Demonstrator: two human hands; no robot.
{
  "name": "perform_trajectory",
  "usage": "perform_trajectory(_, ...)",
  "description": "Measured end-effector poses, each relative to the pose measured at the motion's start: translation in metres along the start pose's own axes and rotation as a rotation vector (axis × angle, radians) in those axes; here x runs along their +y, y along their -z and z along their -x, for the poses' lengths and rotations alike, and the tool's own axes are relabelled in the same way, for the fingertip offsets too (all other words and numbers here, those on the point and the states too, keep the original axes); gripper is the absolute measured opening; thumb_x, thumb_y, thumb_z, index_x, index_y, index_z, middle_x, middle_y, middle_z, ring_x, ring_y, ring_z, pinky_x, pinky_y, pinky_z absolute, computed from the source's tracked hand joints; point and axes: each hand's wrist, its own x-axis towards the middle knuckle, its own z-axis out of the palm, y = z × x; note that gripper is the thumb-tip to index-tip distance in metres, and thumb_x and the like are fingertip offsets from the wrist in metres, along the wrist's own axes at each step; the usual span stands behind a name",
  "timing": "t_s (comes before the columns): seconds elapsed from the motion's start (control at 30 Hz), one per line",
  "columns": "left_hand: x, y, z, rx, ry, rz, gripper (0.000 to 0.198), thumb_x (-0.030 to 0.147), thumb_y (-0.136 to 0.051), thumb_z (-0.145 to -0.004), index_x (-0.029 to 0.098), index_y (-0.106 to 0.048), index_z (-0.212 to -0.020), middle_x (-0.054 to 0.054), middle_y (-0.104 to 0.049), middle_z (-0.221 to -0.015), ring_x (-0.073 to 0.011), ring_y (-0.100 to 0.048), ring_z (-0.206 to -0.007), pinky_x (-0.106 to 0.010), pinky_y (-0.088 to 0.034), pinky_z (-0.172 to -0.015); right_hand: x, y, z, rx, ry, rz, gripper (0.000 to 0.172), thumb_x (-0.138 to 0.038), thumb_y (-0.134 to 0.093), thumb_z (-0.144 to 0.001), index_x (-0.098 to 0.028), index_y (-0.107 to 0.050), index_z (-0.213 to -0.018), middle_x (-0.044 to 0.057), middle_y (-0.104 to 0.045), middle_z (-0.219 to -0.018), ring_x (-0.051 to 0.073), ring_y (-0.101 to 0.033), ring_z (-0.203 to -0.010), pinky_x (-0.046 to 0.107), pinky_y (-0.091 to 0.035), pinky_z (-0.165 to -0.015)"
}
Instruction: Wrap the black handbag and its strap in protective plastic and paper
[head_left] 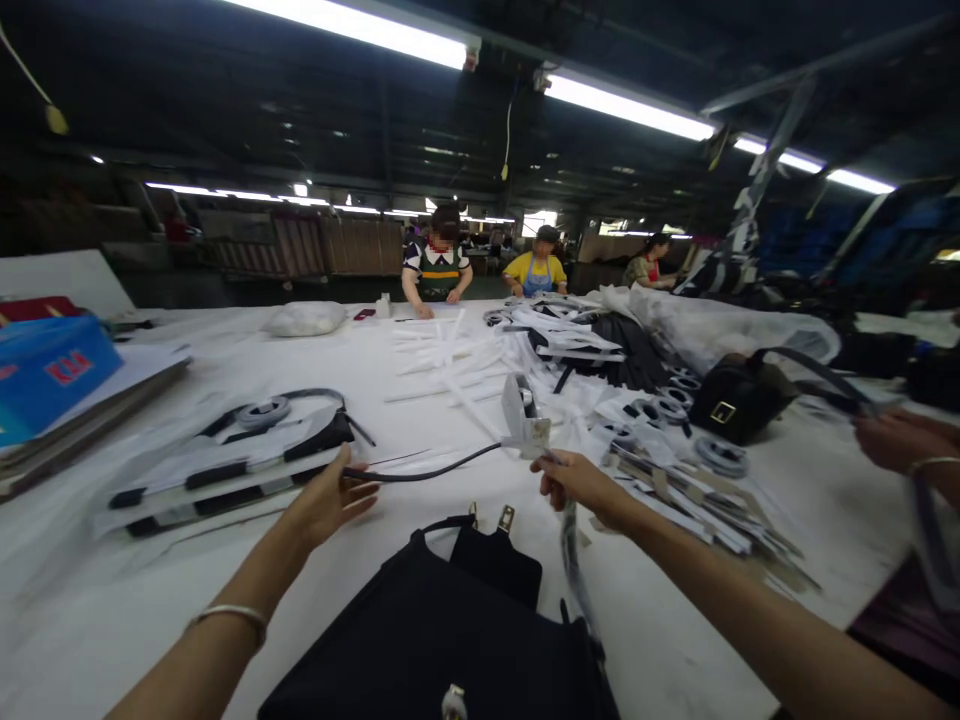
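Note:
My left hand (328, 500) reaches out over the white table, fingers loosely closed on one end of a thin dark strap (427, 471). The strap runs right to my right hand (579, 484), which is closed round a white tape dispenser (523, 415) and the strap's other end. A black handbag (450, 620) with gold clasps lies right in front of me, between my forearms. A grey strap (574, 565) hangs down from my right hand across the bag.
Stacked white and black strips (225, 470) lie left. A blue box (45, 372) sits far left. Paper strips, tape rolls and a second black bag (739, 398) crowd the right. Another person's hand (896, 440) is at the right edge; three workers sit at the far end.

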Motion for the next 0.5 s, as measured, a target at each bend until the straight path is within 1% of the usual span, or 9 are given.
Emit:
perform_trajectory(0.03,-0.009,-0.001,0.001,-0.066,0.024,-0.097,0.038,0.050,-0.052,-0.093,0.014,-0.064,-0.087,-0.011,-0.069,-0.085,-0.0203,-0.067,-0.077,-0.031,-0.056,-0.069,-0.006,0.002,-0.002,-0.006,0.011,-0.017,0.020,-0.027,-0.040,-0.093,-0.015,-0.056,-0.093,-0.003,-0.057,-0.065,0.006,-0.048,-0.041,0.019,-0.037,-0.043)
perform_trajectory(0.1,-0.024,-0.006,0.004,-0.204,0.047,-0.299,0.042,0.053,-0.076,-0.073,0.015,-0.068,-0.087,-0.010,-0.070,-0.088,-0.0222,-0.065,-0.075,-0.029,-0.052,-0.063,-0.022,0.005,-0.004,-0.042,0.033,-0.034,0.017,-0.026,-0.043,-0.092,-0.016,-0.057,-0.094,-0.004,-0.057,-0.064,0.006,-0.045,-0.039,0.019,-0.035,-0.041)
perform_trajectory(0.17,-0.034,-0.013,0.007,-0.315,0.050,-0.466,0.048,0.051,-0.087,-0.057,0.015,-0.071,-0.083,-0.006,-0.068,-0.075,-0.0196,-0.060,-0.066,-0.025,-0.043,-0.055,-0.038,0.006,-0.006,-0.094,0.051,-0.030,0.013,-0.024,-0.048,-0.091,-0.016,-0.058,-0.092,-0.005,-0.057,-0.061,0.005,-0.043,-0.037,0.019,-0.033,-0.039)
perform_trajectory(0.2,-0.038,-0.016,0.008,-0.361,0.046,-0.535,0.048,0.052,-0.088,-0.055,0.015,-0.072,-0.082,-0.003,-0.064,-0.067,-0.0175,-0.056,-0.061,-0.023,-0.038,-0.052,-0.046,0.006,-0.006,-0.121,0.057,-0.023,0.011,-0.024,-0.050,-0.090,-0.016,-0.058,-0.091,-0.005,-0.056,-0.059,0.005,-0.041,-0.037,0.018,-0.032,-0.038)
perform_trajectory(0.27,-0.041,-0.021,0.011,-0.449,0.028,-0.666,0.051,0.060,-0.082,-0.060,0.016,-0.072,-0.084,0.001,-0.057,-0.060,-0.0144,-0.049,-0.057,-0.022,-0.032,-0.051,-0.059,0.006,-0.005,-0.169,0.069,-0.002,0.010,-0.023,-0.053,-0.088,-0.016,-0.060,-0.088,-0.005,-0.056,-0.057,0.005,-0.039,-0.036,0.018,-0.029,-0.037)
perform_trajectory(0.3,-0.041,-0.023,0.013,-0.494,0.020,-0.721,0.053,0.064,-0.077,-0.064,0.017,-0.072,-0.087,0.002,-0.055,-0.061,-0.0137,-0.047,-0.058,-0.022,-0.031,-0.051,-0.065,0.006,-0.004,-0.189,0.076,0.011,0.009,-0.023,-0.055,-0.087,-0.016,-0.060,-0.088,-0.005,-0.056,-0.056,0.005,-0.038,-0.036,0.018,-0.028,-0.036)
perform_trajectory(0.37,-0.042,-0.026,0.018,-0.569,-0.001,-0.790,0.056,0.071,-0.069,-0.068,0.019,-0.070,-0.089,0.001,-0.056,-0.067,-0.0142,-0.049,-0.061,-0.021,-0.032,-0.053,-0.075,0.008,0.000,-0.218,0.096,0.044,0.010,-0.024,-0.057,-0.086,-0.016,-0.062,-0.088,-0.006,-0.055,-0.055,0.005,-0.036,-0.036,0.018,-0.026,-0.036)
perform_trajectory(0.43,-0.045,-0.027,0.024,-0.565,-0.027,-0.778,0.057,0.075,-0.065,-0.067,0.021,-0.068,-0.087,0.000,-0.061,-0.075,-0.0164,-0.054,-0.067,-0.022,-0.037,-0.056,-0.084,0.011,0.007,-0.223,0.115,0.086,0.012,-0.026,-0.058,-0.086,-0.016,-0.064,-0.089,-0.006,-0.052,-0.053,0.005,-0.034,-0.037,0.018,-0.024,-0.035)
perform_trajectory(0.5,-0.051,-0.030,0.030,-0.494,-0.068,-0.726,0.058,0.078,-0.063,-0.065,0.023,-0.067,-0.081,-0.001,-0.064,-0.079,-0.0189,-0.058,-0.071,-0.024,-0.041,-0.056,-0.092,0.012,0.015,-0.217,0.133,0.143,0.016,-0.031,-0.060,-0.085,-0.017,-0.067,-0.091,-0.007,-0.049,-0.052,0.006,-0.035,-0.039,0.018,-0.024,-0.037)
